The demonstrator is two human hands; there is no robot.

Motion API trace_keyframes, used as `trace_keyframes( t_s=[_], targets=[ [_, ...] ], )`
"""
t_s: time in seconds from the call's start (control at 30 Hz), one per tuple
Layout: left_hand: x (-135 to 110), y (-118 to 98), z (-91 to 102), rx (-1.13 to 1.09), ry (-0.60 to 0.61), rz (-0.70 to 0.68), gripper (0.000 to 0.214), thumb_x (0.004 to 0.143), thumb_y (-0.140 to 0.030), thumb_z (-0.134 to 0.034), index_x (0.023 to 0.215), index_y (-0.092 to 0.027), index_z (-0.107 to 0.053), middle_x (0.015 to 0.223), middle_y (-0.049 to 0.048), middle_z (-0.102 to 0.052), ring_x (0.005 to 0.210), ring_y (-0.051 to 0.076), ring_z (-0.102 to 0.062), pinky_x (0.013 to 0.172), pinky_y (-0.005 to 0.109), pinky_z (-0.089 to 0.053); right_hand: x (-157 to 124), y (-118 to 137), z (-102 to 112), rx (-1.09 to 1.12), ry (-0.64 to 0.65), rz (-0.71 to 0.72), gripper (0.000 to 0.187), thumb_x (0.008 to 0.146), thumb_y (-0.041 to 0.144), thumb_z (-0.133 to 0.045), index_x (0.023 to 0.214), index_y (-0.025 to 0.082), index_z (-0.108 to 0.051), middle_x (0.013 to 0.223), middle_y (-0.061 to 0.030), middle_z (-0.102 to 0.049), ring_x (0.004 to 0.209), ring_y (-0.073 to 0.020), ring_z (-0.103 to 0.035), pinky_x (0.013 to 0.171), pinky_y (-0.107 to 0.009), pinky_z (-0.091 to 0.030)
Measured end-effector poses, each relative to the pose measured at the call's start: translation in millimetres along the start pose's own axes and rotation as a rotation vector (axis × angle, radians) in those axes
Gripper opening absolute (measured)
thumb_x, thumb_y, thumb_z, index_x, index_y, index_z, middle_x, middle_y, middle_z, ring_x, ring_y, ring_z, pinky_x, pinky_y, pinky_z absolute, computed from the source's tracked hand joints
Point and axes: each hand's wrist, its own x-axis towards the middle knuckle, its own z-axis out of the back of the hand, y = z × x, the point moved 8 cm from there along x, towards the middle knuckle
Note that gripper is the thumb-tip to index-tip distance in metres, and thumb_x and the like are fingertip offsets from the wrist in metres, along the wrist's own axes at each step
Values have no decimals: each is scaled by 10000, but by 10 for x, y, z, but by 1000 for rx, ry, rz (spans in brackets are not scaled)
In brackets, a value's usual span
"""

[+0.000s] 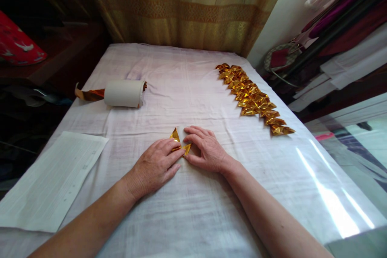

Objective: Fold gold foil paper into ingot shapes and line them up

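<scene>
A small sheet of gold foil paper [175, 134], partly folded and showing a white side, lies on the cloth-covered surface between my hands. My left hand [157, 159] presses its fingertips down on the left part of the paper and covers some of it. On the other side, my right hand [207, 149] has curved fingers and its thumb at the paper's right corner, pinning a folded gold flap. Part of the folds is hidden under the fingers. A long cluster of folded gold foil pieces [250, 94] lies at the right, beyond my right hand.
At the back left lies a white roll [123, 93] with gold foil sticking out of its ends. A printed paper sheet [54, 181] lies at the left edge. Behind the white cloth [181, 68] hangs a gold curtain [187, 8]. Hanging clothes [353, 60] are at the right.
</scene>
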Motion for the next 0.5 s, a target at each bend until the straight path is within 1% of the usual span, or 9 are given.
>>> trace_keyframes(
  t_s=[0.1,0.17,0.23,0.3,0.33,0.37,0.4,0.5],
  targets=[
    [-5,-10,5,13,-7,-17,341,924,-263,-542,1250,-209,-624,1249,95,-622,1207,263,-547,1082,468,-450,-28,10,-9,-13,-2,22,379,783,291,-667,1148,207,-610,1418,-143,-539,1366,-295,-424,1072,-487,-358],
    [-6,-11,6,16,-13,-21,343,920,-258,-548,1249,-203,-628,1253,99,-620,1206,265,-547,1080,468,-452,-70,21,36,-16,-79,35,410,791,311,-668,1177,190,-600,1428,-161,-523,1351,-299,-439,1069,-482,-372],
    [-3,-4,7,8,-20,-16,350,912,-241,-551,1252,-209,-631,1248,98,-620,1198,264,-548,1072,470,-457,-135,24,122,-28,-211,8,347,821,315,-651,1145,197,-617,1360,-152,-574,1263,-286,-515,1034,-459,-414],
    [1,1,9,0,-28,-11,356,907,-231,-551,1253,-220,-635,1243,96,-619,1191,264,-548,1059,470,-464,-206,47,185,-49,-310,-32,198,866,289,-610,1047,225,-657,1169,-108,-668,1081,-250,-604,941,-413,-475],
    [4,2,9,-2,-31,-11,357,905,-228,-551,1252,-223,-638,1238,95,-619,1185,263,-549,1052,469,-467,-231,78,190,-60,-323,-40,144,886,270,-587,995,234,-673,1059,-86,-691,980,-231,-623,885,-388,-496],
    [5,0,8,-3,-33,-13,358,904,-227,-551,1251,-224,-640,1232,94,-620,1178,262,-552,1047,466,-469,-245,119,177,-71,-314,-36,132,900,255,-570,964,237,-684,981,-73,-695,905,-217,-624,837,-369,-507],
    [6,-3,8,-1,-36,-15,360,904,-228,-551,1253,-224,-640,1226,94,-621,1171,260,-555,1043,462,-471,-250,165,152,-84,-288,-26,141,909,247,-562,962,234,-692,955,-71,-695,872,-213,-619,815,-363,-512],
    [1,-13,14,14,-52,-22,363,911,-241,-552,1264,-228,-634,1210,92,-625,1157,254,-558,1038,454,-471,-243,263,73,-136,-209,-12,179,908,265,-580,1036,219,-697,1035,-87,-699,943,-236,-613,861,-396,-507]
  ],
)
